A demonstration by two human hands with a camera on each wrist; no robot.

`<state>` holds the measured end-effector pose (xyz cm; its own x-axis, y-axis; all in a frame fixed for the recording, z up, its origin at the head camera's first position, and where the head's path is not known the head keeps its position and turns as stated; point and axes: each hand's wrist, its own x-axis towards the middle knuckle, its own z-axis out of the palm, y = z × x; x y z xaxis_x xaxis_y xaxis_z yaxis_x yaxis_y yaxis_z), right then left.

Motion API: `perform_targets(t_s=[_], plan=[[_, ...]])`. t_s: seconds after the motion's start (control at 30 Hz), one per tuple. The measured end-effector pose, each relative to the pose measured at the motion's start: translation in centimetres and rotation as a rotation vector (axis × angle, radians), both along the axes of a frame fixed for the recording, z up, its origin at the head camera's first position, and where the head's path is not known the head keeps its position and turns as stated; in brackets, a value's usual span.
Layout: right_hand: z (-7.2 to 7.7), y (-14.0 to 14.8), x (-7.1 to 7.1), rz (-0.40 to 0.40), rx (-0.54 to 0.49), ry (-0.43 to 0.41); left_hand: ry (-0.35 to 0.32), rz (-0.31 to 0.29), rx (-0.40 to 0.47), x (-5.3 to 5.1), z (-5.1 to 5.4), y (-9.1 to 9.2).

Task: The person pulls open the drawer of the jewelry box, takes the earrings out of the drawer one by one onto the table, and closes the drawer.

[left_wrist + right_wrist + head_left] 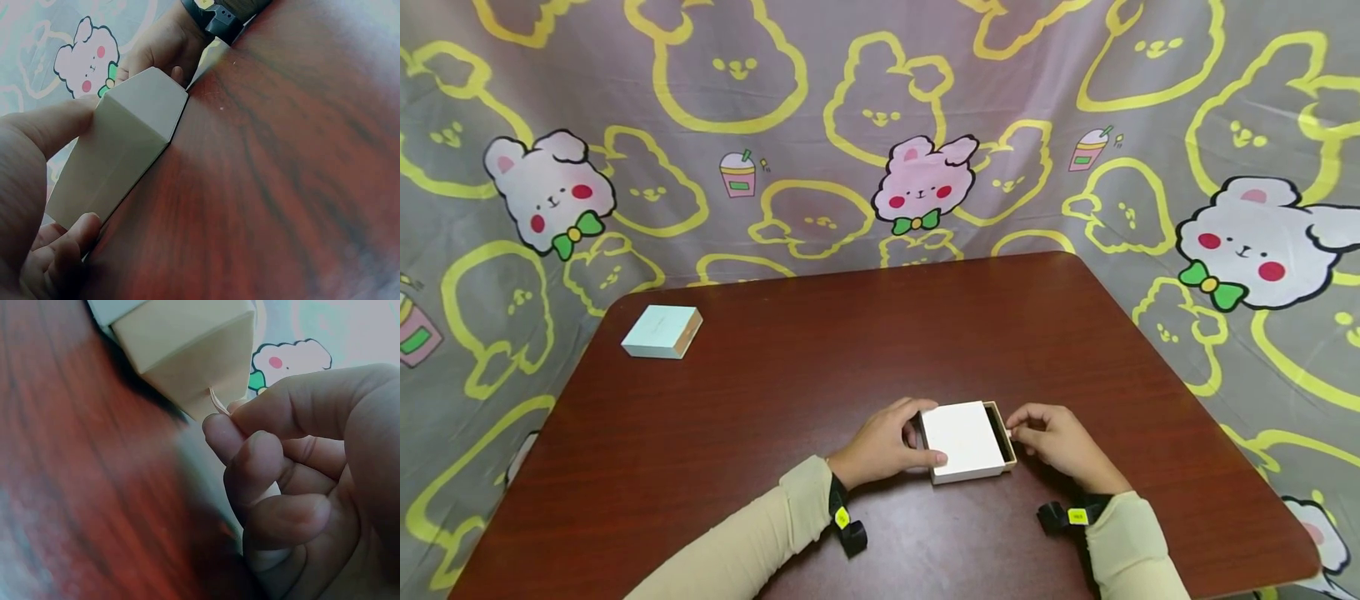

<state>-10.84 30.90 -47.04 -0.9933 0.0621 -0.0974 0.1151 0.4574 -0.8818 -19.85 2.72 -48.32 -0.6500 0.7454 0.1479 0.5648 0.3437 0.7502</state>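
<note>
A white drawer-style box (964, 442) lies on the table in front of me. Its tan inner drawer (1004, 435) sticks out a little on the right side, with a dark interior showing in the gap. My left hand (883, 443) grips the box's left end, thumb at the near corner and fingers at the far one. In the right wrist view, a small ribbon pull tab (217, 402) comes out of the drawer's tan front. My right hand (1060, 442) pinches that tab between thumb and forefinger, its other fingers curled.
A pale blue box (658, 331) with a tan side rests at the table's far left corner. The brown wooden table (850, 342) has rounded corners. Behind and beside it hangs a grey curtain (820, 150) with cartoon prints.
</note>
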Motion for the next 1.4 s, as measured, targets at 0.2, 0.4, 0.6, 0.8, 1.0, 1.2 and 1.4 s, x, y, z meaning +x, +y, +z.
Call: perform_targets(t_s=[0.2, 0.4, 0.6, 0.8, 1.0, 1.2, 1.4], plan=[[-0.39, 0.30, -0.07, -0.004, 0.005, 0.011, 0.000, -0.005, 0.001, -0.04, -0.05, 0.02], [-0.29, 0.35, 0.02, -0.016, 0.043, 0.031, -0.009, -0.008, 0.005, 0.04, 0.03, -0.06], [-0.31, 0.49, 0.11, -0.021, 0.083, 0.048, -0.018, -0.013, -0.001, 0.11, 0.17, 0.00], [-0.33, 0.66, 0.10, -0.028, 0.110, 0.060, -0.016, -0.012, -0.005, 0.09, 0.30, -0.04], [-0.21, 0.74, 0.19, -0.036, 0.126, 0.072, -0.022, -0.012, -0.007, 0.08, 0.29, -0.07], [-0.13, 0.94, 0.15, -0.062, 0.191, 0.110, -0.016, -0.011, -0.005, 0.07, 0.35, -0.05], [-0.06, 1.08, 0.18, -0.074, 0.244, 0.107, -0.026, -0.014, -0.017, 0.11, 0.40, -0.05]])
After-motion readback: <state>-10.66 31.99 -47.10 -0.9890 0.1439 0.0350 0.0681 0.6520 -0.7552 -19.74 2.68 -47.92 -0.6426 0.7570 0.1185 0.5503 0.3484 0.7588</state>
